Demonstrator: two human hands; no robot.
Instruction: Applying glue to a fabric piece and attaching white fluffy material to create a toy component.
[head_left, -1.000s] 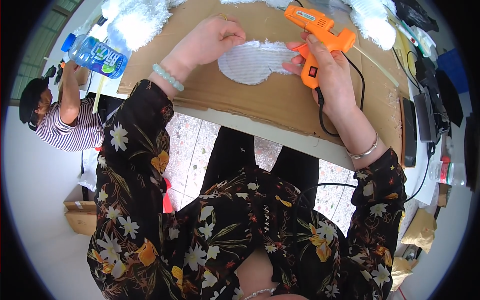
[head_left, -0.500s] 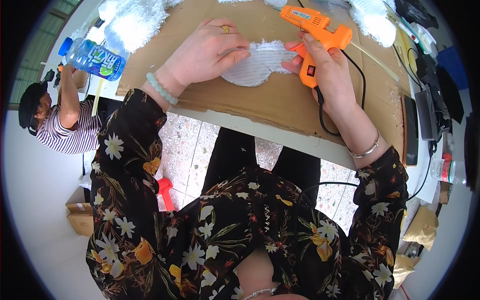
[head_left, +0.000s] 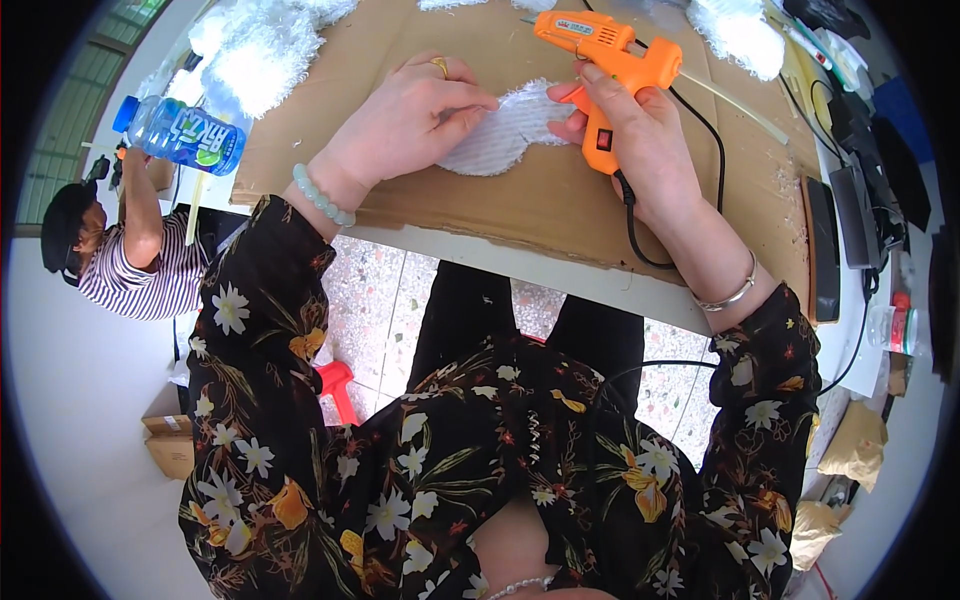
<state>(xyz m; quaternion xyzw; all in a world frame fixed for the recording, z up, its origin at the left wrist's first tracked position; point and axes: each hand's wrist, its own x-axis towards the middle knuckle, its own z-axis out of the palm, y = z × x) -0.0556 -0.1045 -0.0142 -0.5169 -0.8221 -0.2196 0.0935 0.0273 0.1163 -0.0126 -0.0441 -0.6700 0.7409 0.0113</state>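
In my right hand (head_left: pixel 648 135) is an orange hot glue gun (head_left: pixel 640 68), its nozzle pointing to the far left and a pale glue stick (head_left: pixel 735 108) protruding from its back. The fingers wrap its handle, and the fingertips come close to the right end of a white ribbed foam-like piece (head_left: pixel 490 148). This piece lies on brown cardboard, with a frayed fuzzy far edge. Over its left part, the thumb and forefinger of my left hand (head_left: pixel 415 115) are pinched together. Whether anything small sits between them is hidden.
Fluffy white material (head_left: pixel 265 55) heaps at the far left, beside a blue-labelled bottle (head_left: pixel 185 135). More white fluff (head_left: pixel 738 40) lies far right. The gun's black cord (head_left: pixel 633 225) loops over the cardboard (head_left: pixel 480 215). A co-worker in a striped shirt (head_left: pixel 140 265) is at left.
The glue gun and my right hand have shifted slightly left. My left hand keeps its pinch over the white piece, with only a slight shift.
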